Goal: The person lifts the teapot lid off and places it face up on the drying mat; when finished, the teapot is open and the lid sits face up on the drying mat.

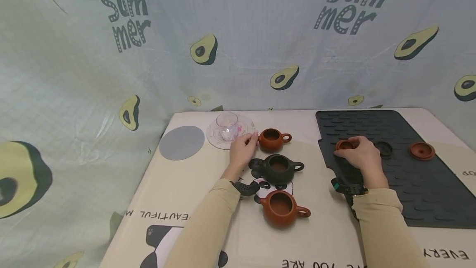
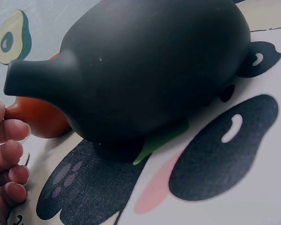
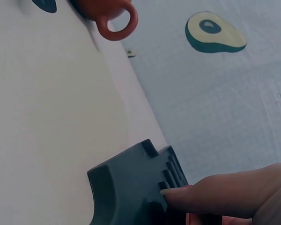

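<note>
In the head view my left hand (image 1: 242, 152) pinches the spout of the farthest red-brown clay teapot (image 1: 272, 140), which stands lidless on the table. A dark teapot (image 1: 278, 169) and another red-brown teapot (image 1: 281, 209) stand nearer, both without lids. The dark pot's body fills much of the left wrist view, where my left fingers (image 2: 11, 154) curl at the left edge. My right hand (image 1: 362, 156) pinches a small red-brown teapot lid (image 1: 344, 145) by its rim, over the left part of the black ridged mat (image 1: 401, 202). In the right wrist view the lid is mostly hidden.
On the mat lie a dark lid (image 1: 384, 149) and a red-brown lid (image 1: 422, 151). A clear glass cup (image 1: 227, 125) stands on a patterned round plate (image 1: 213, 137) at the back left, beside a grey disc (image 1: 182, 143). A printed curtain (image 1: 238, 44) hangs behind the table.
</note>
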Demonstrator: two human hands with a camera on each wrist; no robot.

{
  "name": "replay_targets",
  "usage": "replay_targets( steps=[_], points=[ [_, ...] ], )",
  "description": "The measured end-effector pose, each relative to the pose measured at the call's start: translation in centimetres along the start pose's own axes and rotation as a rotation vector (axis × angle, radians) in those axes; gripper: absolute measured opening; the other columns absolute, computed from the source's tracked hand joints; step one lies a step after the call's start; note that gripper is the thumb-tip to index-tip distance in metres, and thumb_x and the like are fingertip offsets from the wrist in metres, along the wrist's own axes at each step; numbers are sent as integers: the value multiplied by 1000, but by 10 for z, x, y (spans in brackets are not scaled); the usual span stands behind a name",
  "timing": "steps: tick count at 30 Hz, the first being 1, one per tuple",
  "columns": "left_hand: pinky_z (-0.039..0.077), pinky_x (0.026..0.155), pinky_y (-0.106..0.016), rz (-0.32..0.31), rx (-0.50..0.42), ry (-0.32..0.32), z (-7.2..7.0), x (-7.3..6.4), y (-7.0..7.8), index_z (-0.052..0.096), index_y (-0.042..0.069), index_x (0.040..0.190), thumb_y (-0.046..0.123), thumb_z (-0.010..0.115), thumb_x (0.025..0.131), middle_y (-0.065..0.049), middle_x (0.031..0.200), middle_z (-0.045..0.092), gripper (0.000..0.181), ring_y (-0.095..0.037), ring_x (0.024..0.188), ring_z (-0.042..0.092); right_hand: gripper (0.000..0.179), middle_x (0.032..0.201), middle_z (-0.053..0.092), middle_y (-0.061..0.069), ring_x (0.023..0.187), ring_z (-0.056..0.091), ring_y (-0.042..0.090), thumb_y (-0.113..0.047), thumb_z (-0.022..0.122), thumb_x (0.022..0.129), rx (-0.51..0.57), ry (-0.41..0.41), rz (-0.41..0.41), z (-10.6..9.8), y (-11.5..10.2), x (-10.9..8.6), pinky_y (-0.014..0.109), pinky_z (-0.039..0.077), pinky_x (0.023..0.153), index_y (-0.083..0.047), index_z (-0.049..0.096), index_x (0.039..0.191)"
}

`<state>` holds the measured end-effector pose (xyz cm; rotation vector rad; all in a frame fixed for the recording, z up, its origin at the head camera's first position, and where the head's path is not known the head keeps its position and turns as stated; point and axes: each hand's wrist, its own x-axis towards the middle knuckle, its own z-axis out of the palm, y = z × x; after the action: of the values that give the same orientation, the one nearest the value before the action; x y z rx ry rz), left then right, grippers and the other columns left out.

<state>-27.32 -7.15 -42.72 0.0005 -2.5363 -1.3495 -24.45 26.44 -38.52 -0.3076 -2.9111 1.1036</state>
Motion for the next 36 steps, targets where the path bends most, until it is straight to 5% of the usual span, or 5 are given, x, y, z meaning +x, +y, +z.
replay_targets(
  steps=[20,36],
  points=[
    [39,73,-34,16,3,7,-3,1,0,72,11,83,39,52,107,0,75,62,42,-20,78,55,78,134,43,40,118,44,56,-32,71,94,19,6,10,-1,-7,-3,63,44,92,14,34,145],
    [38,69,-32,29,6,21,-1,0,-2,72,13,82,41,53,106,3,69,59,41,-17,73,54,77,147,36,37,130,36,58,-39,60,99,8,162,-48,-5,-35,-10,67,32,102,11,30,151]
  ],
)
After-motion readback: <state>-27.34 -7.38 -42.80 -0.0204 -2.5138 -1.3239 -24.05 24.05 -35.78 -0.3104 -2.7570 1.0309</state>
